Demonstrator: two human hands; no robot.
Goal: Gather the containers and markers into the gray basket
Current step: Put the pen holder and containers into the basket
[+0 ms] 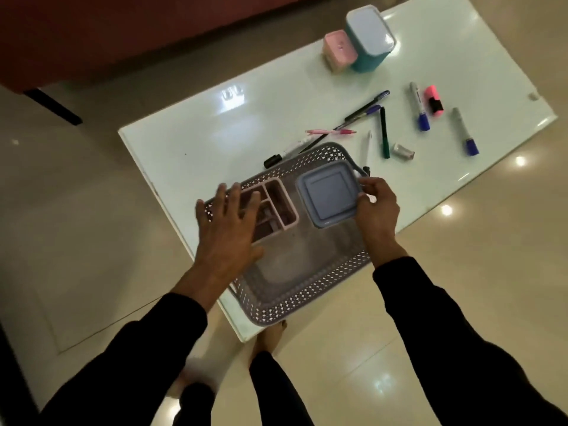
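Right fingers (367, 187): pinched on the right edge of the blue box (329, 193), thumb on the near side, fingertips curled over the rim.
Right hand (376, 207): at the basket's right wall, holding the blue box inside the far right part of the basket.
Left fingers (235, 195): spread wide and straight, gripping nothing; they look blurred.
Left hand (226, 229): palm down over the near-left end of the pink tray (278, 204); I cannot tell whether it touches it.
Pink tray: divided into compartments, inside the basket's far left part, just beside the blue box.
Basket (307, 296): gray with perforated walls, on the near end of the table, its near corner overhanging the edge; the near half of its floor is bare.
Table (215, 133): pale and glossy.
Teal bin (368, 38): tall, lidded, at the far end, touching the pink box (339, 50) on its left.
Pens (362, 113): a loose crossed bunch just beyond the basket, with a black-capped marker (282, 155) against its far wall and a green pen (384, 133) to the right.
Blue markers (419, 107): two with blue caps, well right of the basket, the second (465, 132) farther right.
Highlighter (434, 101): pink, lying between the two blue markers.
Sleeves (436, 318): dark, on both arms.
Floor (76, 210): shiny tiles, a bare foot (270, 336) under the table's near corner.
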